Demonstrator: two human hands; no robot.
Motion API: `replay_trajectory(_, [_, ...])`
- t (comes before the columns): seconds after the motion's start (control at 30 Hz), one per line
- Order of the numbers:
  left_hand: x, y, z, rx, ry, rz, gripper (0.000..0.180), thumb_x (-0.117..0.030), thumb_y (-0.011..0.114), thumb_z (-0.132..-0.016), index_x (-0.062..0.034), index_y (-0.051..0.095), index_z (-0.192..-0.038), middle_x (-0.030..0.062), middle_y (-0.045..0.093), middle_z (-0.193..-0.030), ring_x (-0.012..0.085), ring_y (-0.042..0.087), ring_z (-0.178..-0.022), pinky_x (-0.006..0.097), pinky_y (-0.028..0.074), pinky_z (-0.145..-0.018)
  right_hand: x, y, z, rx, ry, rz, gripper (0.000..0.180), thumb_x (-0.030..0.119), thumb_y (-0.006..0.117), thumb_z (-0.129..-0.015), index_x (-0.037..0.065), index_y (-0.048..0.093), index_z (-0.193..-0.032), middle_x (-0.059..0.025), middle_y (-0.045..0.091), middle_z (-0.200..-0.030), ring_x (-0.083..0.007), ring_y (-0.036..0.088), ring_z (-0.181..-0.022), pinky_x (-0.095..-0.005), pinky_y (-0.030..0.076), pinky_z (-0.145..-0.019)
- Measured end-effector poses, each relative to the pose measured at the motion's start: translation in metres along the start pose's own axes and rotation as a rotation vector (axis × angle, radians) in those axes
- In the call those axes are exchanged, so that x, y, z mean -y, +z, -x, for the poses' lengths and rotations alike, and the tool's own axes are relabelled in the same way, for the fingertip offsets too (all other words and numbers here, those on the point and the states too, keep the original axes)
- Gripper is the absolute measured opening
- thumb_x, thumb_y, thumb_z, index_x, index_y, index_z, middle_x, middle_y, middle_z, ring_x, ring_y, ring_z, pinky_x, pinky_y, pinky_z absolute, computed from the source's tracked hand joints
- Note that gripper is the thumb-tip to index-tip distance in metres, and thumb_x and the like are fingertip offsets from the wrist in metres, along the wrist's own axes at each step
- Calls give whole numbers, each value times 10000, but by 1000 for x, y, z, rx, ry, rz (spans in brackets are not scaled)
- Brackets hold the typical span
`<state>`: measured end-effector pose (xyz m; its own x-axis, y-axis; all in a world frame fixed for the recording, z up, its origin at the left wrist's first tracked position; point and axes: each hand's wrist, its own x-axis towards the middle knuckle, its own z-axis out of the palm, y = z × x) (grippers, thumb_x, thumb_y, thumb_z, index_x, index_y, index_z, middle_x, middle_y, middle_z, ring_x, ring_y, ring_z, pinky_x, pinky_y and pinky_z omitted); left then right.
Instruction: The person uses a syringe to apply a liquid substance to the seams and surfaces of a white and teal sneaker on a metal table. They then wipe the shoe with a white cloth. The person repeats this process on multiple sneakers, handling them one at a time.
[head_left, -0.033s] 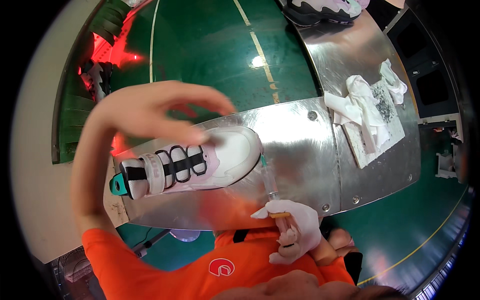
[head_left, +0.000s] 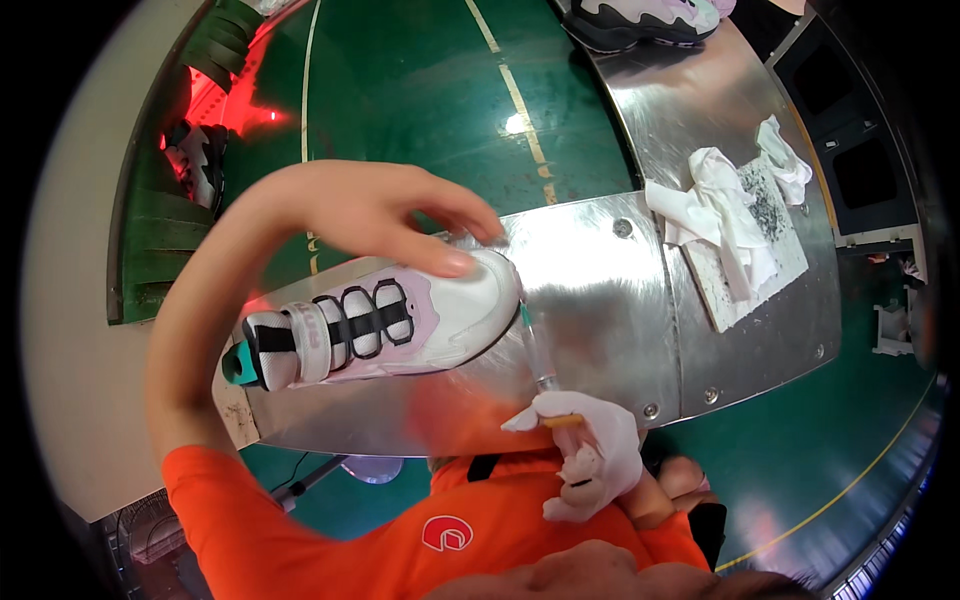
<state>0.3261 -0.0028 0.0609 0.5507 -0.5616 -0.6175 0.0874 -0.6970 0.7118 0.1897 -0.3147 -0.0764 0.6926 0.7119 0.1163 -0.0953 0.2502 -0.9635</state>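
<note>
White and pale pink, the sneaker (head_left: 390,325) lies on its side on the steel workbench (head_left: 600,320), just left of centre in my view, toe toward three o'clock and teal heel tab toward nine. My bare left hand (head_left: 385,215) arches over it from eleven o'clock, fingers spread and curled down onto the toe cap. My right hand (head_left: 590,450), in a white glove, sits at five o'clock, closed around a syringe (head_left: 535,350) whose tip meets the toe edge. Crumpled white rags (head_left: 720,205) lie on a speckled pad (head_left: 765,235) at two o'clock. Another sneaker (head_left: 640,20) rests at twelve.
</note>
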Motion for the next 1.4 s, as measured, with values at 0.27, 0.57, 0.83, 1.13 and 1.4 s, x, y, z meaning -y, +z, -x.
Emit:
replay_trajectory(0.27, [7, 36, -36, 29, 75, -3, 481, -398, 698, -901, -9, 653, -1180, 136, 694, -1090, 223, 634, -994, 328, 486, -890, 19, -14, -8, 52, 23, -429, 861, 34, 808, -558, -35, 464, -1345, -152, 661, -1097, -120, 540, -989, -236, 416, -887])
replay_trajectory(0.57, [-53, 82, 105, -703, 400, -44, 442, -328, 765, -834, -32, 652, -1142, 84, 643, -1032, 191, 613, -968, 307, 472, -875, 132, -10, -50, 468, -157, -466, 992, 121, 881, -471, -163, 438, -1312, -228, 618, -1054, -350, 634, -1029, -478, 519, -936])
replay_trajectory(0.83, [-4, 137, 122, -1177, 775, 572, 548, -319, 767, -865, 42, 583, -1234, 58, 635, -1104, 118, 594, -1008, 273, 472, -891, 180, 39, -99, 515, -142, -102, 884, 269, 809, -619, -141, 444, -1312, -220, 606, -1079, -319, 670, -951, -392, 550, -861])
replay_trajectory(1.13, [43, 133, 100, -1404, 823, 697, 458, -299, 664, -957, 29, 583, -1266, 53, 658, -1095, 112, 608, -990, 249, 481, -864, 165, 51, -143, 480, 26, -176, 943, 336, 859, -577, -115, 461, -1303, -188, 609, -1066, -304, 672, -956, -390, 568, -829])
replay_trajectory(1.4, [80, 126, 83, -1486, 822, 1048, 400, -255, 580, -1009, 57, 577, -1259, 74, 668, -1104, 118, 623, -989, 253, 487, -879, 116, 42, -170, 426, 132, -335, 999, 400, 906, -579, -107, 457, -1314, -217, 618, -1036, -356, 694, -919, -401, 597, -782])
